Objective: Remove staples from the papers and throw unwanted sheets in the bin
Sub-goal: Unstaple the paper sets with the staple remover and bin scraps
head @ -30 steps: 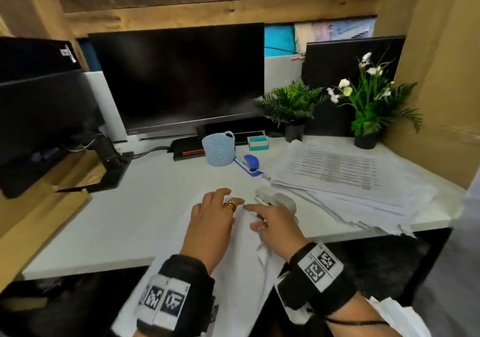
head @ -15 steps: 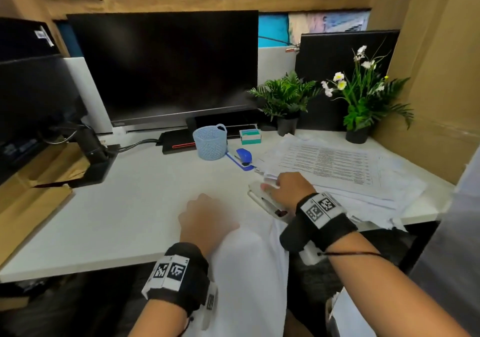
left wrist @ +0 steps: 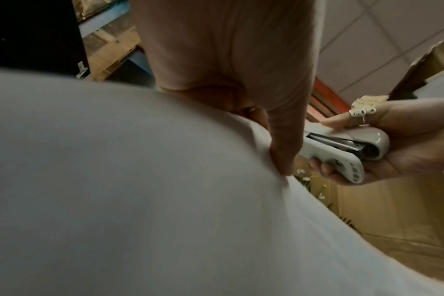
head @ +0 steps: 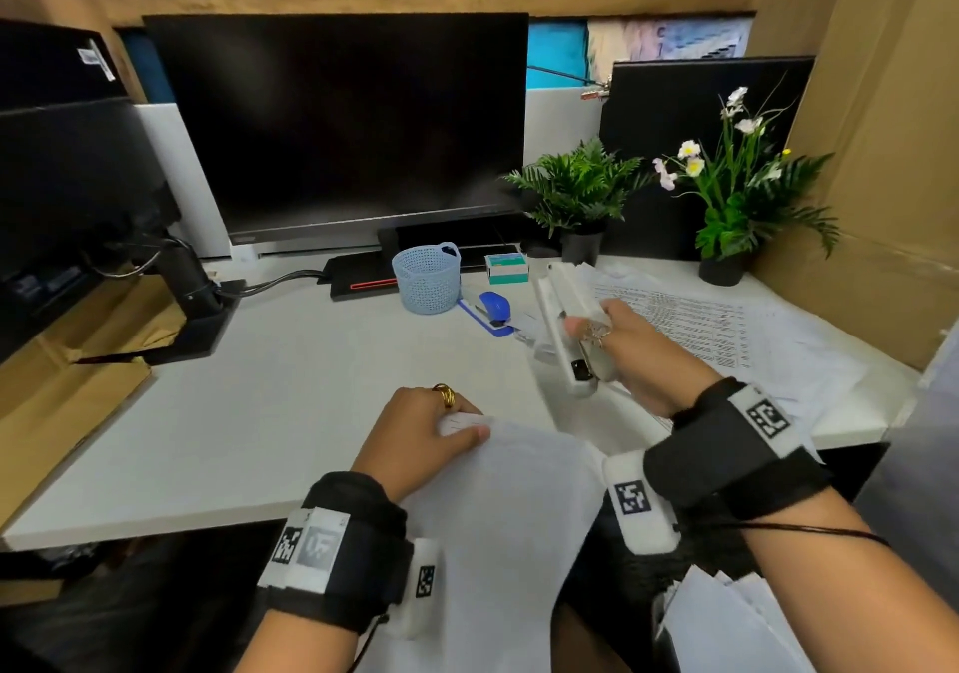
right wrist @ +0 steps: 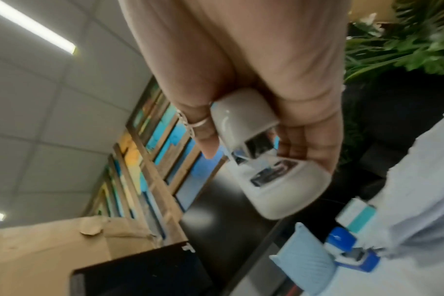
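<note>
The left hand [head: 423, 431] sits at the lower centre of the head view, knuckles up, fingers curled, thumb pinching the top corner of the white paper sheets [head: 519, 506]. A gold ring shows on one finger and a black wrist strap with printed markers wraps the forearm below it. The right hand [head: 630, 356] is raised right of centre, fingers and thumb wrapped round the rear end of a white plastic stapler [head: 563, 322], which points up and away. Its wrist carries the same kind of strap.

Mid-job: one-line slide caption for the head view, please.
Right hand lifts a white stapler off the desk while the left hand pinches the corner of the white papers.
</note>
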Motion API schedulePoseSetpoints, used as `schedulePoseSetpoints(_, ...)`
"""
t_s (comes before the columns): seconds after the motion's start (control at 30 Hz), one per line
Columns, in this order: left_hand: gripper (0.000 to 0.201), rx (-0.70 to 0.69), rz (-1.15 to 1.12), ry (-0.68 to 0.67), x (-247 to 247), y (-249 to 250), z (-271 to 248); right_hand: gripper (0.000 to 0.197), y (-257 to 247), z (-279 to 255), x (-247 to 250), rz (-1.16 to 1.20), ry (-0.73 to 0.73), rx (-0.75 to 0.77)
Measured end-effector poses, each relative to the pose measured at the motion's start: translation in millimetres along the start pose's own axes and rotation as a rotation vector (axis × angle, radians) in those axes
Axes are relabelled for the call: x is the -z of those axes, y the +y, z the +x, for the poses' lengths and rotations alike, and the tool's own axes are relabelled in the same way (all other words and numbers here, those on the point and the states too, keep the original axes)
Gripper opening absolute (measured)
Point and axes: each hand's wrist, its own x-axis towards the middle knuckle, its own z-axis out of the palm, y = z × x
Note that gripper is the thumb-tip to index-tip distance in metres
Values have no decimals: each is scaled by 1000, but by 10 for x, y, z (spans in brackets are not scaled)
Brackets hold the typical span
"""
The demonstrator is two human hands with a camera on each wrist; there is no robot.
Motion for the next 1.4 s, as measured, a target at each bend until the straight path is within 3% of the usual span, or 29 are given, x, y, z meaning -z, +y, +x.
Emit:
schedulePoseSetpoints(0.07,14,-27,11,-7,-7,114,5,40,-93,-118,22,102,-63,56)
schedulePoseSetpoints(0.17,13,-93,9,11,-15,311,-11,28,-119,-293,-77,192,-94,79)
schedulePoseSetpoints(0.3,8,-135,-31,29,-21,515,-66,42,104,-338,-273,236,188,138)
schedulePoseSetpoints(0.4,13,-145,-36,15,-27,594,-109,31,178,-394,-320,276,383,230)
schedulePoseSetpoints(0.53,18,-173,-23,14,-33,675,-144,30,201,-484,-357,315,480,366)
schedulePoseSetpoints(0.63,16,-220,-4,50,-36,726,-163,48,228,-491,-376,321,469,455)
schedulePoseSetpoints(0.7,14,-236,-6,65,-28,752,-177,49,243,-489,-370,322,448,504)
schedulePoseSetpoints(0.93,12,-276,-65,47,-22,831,-237,13,223,-493,-394,317,423,594)
schedulePoseSetpoints(1.13,13,-286,-122,8,-43,796,-261,13,232,-457,-401,331,371,558)
schedulePoseSetpoints(1.3,15,-260,-152,10,-20,775,-257,13,231,-467,-371,443,246,440)
schedulePoseSetpoints(1.4,11,-253,-170,-15,3,770,-257,38,241,-457,-361,531,199,349)
